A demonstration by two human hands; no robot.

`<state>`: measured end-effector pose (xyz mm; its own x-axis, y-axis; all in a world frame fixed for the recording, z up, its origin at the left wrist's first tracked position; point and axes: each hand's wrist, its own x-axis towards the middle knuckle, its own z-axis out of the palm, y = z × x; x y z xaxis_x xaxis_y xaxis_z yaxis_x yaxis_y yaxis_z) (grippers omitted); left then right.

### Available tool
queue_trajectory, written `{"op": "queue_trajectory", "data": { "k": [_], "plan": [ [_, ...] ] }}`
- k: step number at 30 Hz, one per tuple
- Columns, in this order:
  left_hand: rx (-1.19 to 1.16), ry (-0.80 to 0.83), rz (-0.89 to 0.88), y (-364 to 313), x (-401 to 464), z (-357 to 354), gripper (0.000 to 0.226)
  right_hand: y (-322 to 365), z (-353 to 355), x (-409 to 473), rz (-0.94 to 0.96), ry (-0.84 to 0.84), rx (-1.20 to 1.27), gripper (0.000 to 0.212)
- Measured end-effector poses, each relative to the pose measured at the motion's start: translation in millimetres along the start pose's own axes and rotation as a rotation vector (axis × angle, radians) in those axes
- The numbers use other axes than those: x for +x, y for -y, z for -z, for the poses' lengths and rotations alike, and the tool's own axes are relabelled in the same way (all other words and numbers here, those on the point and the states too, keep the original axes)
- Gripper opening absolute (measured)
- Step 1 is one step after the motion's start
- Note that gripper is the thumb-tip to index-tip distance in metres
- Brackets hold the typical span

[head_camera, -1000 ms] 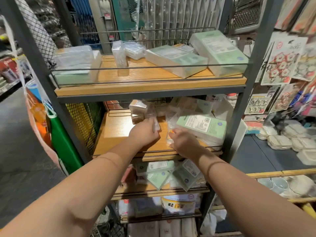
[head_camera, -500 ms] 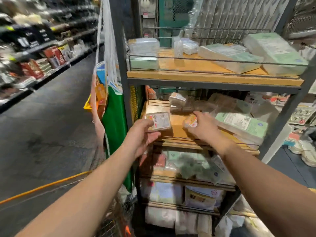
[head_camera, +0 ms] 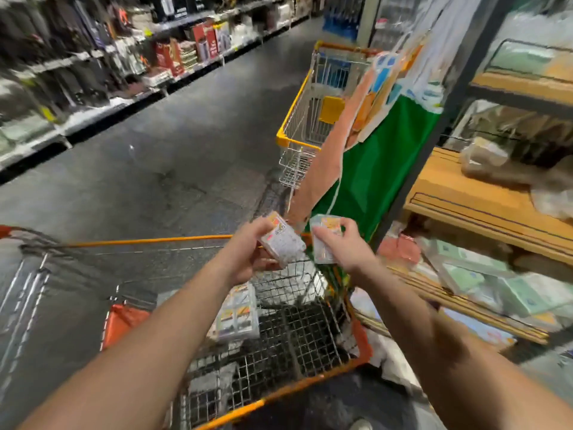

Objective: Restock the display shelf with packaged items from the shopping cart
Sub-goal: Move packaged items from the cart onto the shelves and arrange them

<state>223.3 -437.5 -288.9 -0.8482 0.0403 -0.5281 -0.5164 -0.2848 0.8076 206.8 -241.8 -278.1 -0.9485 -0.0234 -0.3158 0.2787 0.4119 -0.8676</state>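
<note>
Head-camera view along a shop aisle, strongly blurred. Both bare forearms reach forward over an orange-rimmed wire shopping cart (head_camera: 288, 330) in the lower centre. The left hand (head_camera: 248, 249) is closed around a small clear-wrapped rectangular packet with red and yellow printing (head_camera: 282, 242), thumb on its near edge, the packet tilted with one corner up. The right hand (head_camera: 344, 246) grips a second small clear-wrapped packet with an orange and pale label (head_camera: 324, 240), fingers curled over its top and right side. The two packets sit just beside each other above the cart's far end, a narrow gap between them; whether they touch cannot be told. Inside the cart, below the left wrist, lies a flat clear-plastic multi-pack with coloured inserts (head_camera: 237, 315) on the wire floor. To the right stands the dark metal-framed display shelf with pale wooden boards (head_camera: 483, 206); its middle board carries blurred clear-bagged goods toward the back, and the board beneath holds pale green boxed packages (head_camera: 493, 280). A green, orange and white fabric bag (head_camera: 375, 156) hangs against the shelf's left upright, between the shelf and a second wire cart with a yellow rim (head_camera: 305, 119) parked farther along the aisle. The dark grey floor (head_camera: 173, 156) runs back on the left to long stocked store shelves (head_camera: 102, 63), their contents too smeared to identify.
</note>
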Motion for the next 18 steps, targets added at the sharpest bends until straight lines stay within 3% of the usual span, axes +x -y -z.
{"op": "queue_trajectory", "data": {
  "k": [2,6,9,13,18],
  "plan": [
    [-0.005,-0.043,0.059,13.0,-10.9,63.1,0.023,3.4,-69.5,-3.5,-0.021,0.086,0.09,0.054],
    [0.031,-0.101,0.119,35.1,-20.2,131.4,0.027,-0.4,-142.6,-6.2,-0.063,0.203,0.092,0.059],
    [0.06,-0.181,0.172,58.6,-20.6,177.9,0.009,-11.7,-187.5,-1.4,-0.114,0.323,-0.002,0.048],
    [0.046,-0.291,0.228,97.1,-14.3,232.3,0.016,-39.0,-241.7,9.5,-0.201,0.44,-0.05,0.038],
    [0.043,-0.417,0.235,138.7,8.3,281.1,0.011,-90.7,-301.9,39.2,-0.323,0.531,-0.08,0.046]
  ]
}}
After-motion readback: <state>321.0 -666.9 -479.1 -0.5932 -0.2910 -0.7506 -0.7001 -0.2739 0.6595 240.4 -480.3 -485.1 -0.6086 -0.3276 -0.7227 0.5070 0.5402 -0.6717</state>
